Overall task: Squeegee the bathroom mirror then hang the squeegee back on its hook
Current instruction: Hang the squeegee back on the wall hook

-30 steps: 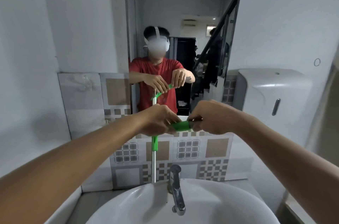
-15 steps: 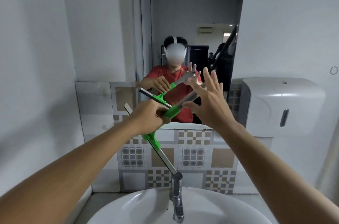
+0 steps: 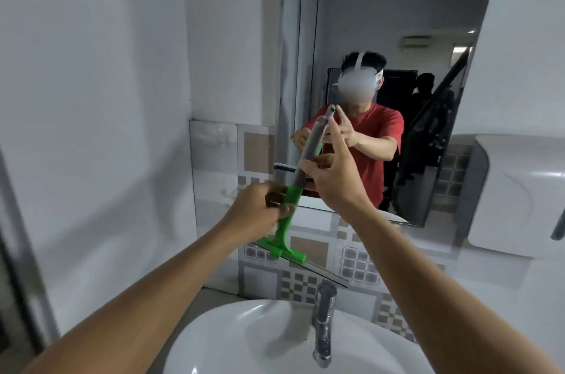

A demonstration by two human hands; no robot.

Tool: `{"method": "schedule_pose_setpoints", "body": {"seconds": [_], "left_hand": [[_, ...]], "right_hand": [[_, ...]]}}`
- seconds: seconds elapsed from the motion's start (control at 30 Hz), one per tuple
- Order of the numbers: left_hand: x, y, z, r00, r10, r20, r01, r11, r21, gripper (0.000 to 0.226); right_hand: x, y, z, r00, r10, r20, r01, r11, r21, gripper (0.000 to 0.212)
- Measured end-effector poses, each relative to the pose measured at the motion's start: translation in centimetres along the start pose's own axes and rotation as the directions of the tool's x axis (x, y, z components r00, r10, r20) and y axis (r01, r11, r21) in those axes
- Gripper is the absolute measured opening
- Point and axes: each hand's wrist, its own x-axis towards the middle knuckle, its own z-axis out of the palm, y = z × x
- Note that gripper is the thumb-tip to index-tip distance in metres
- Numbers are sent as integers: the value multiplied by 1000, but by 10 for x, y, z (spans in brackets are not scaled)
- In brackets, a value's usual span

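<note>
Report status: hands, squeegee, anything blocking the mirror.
Left hand shut on squeegee at its green neck. Right hand open, fingers at the grey handle. Blade down, above faucet. Mirror unobstructed.

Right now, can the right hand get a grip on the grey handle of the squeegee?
Probably yes. The right hand is open right beside the grey handle, fingers already around it, with nothing between. The left hand holds only the green neck lower down.
</note>
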Motion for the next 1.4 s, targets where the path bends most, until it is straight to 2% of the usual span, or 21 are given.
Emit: {"method": "schedule_pose_setpoints", "body": {"seconds": [0.1, 0.27, 0.4, 0.67, 0.97, 1.4], "left_hand": [[0, -19, -8, 999, -31, -40, 27, 995, -100, 32], [6, -61, -26, 995, -70, -77, 55, 981, -185, 40], [16, -96, -39, 991, -104, -87, 84, 974, -208, 38], [45, -161, -63, 958, -148, -246, 92, 969, -227, 36], [83, -186, -86, 951, -68, -301, 25, 989, -143, 64], [117, -221, -74, 938, 5, -346, -49, 992, -118, 69]], "right_hand": [[6, 10, 23, 994, 16, 109, -19, 999, 26, 97], [24, 30, 65, 986, 24, 163, -9, 996, -94, 95], [49, 48, 102, 980, 55, 192, -11, 975, -222, 88], [87, 75, 169, 961, 86, 265, -8, 959, -283, 85], [121, 91, 205, 963, 101, 249, -18, 949, -315, 84], [140, 123, 217, 976, 116, 184, -47, 937, -345, 84]]}}
